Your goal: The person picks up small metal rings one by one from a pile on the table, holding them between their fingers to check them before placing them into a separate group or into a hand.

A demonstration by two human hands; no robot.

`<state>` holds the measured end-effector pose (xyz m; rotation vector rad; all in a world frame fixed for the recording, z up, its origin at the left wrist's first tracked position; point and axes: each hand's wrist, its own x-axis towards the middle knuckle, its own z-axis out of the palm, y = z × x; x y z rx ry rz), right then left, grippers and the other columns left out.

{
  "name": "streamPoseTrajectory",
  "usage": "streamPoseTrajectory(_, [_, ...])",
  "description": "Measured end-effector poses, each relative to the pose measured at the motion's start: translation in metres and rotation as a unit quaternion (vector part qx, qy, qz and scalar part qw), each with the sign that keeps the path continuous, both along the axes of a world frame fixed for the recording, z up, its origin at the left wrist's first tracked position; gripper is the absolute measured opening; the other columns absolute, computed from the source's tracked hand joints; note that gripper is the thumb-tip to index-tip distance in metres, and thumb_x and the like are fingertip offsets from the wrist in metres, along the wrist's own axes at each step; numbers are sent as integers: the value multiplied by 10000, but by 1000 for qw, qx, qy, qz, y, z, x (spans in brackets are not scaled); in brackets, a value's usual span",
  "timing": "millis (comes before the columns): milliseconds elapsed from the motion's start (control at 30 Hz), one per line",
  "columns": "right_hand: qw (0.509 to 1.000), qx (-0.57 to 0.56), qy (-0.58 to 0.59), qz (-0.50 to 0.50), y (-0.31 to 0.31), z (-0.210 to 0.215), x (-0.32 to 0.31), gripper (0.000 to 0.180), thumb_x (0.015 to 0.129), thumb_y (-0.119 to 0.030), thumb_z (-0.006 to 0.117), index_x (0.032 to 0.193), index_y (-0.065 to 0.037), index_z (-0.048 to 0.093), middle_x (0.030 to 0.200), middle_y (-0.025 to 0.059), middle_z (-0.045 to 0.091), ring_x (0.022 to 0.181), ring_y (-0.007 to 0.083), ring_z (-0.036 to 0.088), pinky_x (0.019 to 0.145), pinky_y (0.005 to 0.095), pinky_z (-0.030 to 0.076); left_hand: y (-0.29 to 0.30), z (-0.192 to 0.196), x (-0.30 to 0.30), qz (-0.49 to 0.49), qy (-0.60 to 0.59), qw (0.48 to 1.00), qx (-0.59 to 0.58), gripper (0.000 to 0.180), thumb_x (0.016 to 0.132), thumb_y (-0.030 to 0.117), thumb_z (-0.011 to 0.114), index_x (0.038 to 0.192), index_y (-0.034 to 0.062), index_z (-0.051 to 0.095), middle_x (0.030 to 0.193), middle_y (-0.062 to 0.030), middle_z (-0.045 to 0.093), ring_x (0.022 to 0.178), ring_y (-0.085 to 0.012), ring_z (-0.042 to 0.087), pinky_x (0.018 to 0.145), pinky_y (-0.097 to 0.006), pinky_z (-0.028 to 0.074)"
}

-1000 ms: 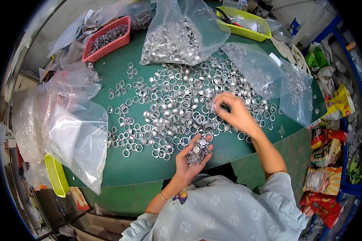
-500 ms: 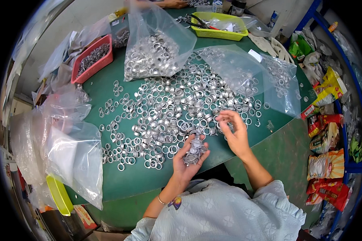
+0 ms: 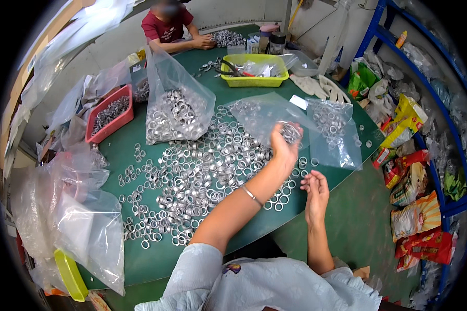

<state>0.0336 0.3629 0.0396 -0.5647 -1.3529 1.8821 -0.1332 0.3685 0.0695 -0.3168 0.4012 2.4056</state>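
Note:
My left hand (image 3: 285, 147) reaches over the table, cupped round a handful of small grey metal pieces (image 3: 289, 133) that look like rings. It is beside a clear plastic bag (image 3: 262, 111) lying flat with rings in it. My right hand (image 3: 315, 197) hangs near the table's right edge, palm up, its fingers loosely bent with nothing visible in them. A broad spread of silver metal rings (image 3: 207, 171) covers the middle of the green table (image 3: 155, 264), partly hidden by my left forearm. Another clear bag (image 3: 334, 129) with rings lies to the right.
An upright clear bag (image 3: 176, 116) full of rings stands behind the spread. A red basket (image 3: 109, 116) of metal parts is at left, a yellow-green basket (image 3: 254, 80) at the back. A co-worker (image 3: 168, 28) sits at the far side. Blue shelving (image 3: 446, 207) stands at right.
My left hand has moved away from me and right, carrying its handful toward the flat bag. My right hand has drawn back lower. The view has tilted up, showing more of the co-worker.

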Motion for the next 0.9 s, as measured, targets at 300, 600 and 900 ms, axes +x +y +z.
streamPoseTrajectory(300, [997,-30,-14,70,15,-13,-4,117,919,-75,496,985,4,553,832,49,589,741,100,543,704,221,440,-38,26,25,-25,218,940,-260,666,769,23,496,1392,31,262,1226,-145,478,940,-158,496,846,-265,393])
streamPoseTrajectory(600, [893,313,-54,319,-41,11,-74,115,835,-88,595,920,-11,610,870,67,621,790,150,560,715,275,435,-213,-5,102,-215,288,921,-150,330,916,141,487,1216,6,493,1124,-83,556,1023,-154,539,849,-277,432])
streamPoseTrajectory(900, [664,692,-86,269,-123,-21,-180,132,754,-186,656,752,-55,639,837,45,544,840,237,481,746,370,331,-264,-28,122,-127,228,944,-204,326,918,123,482,1225,14,487,1117,-73,557,993,-148,549,836,-264,428])
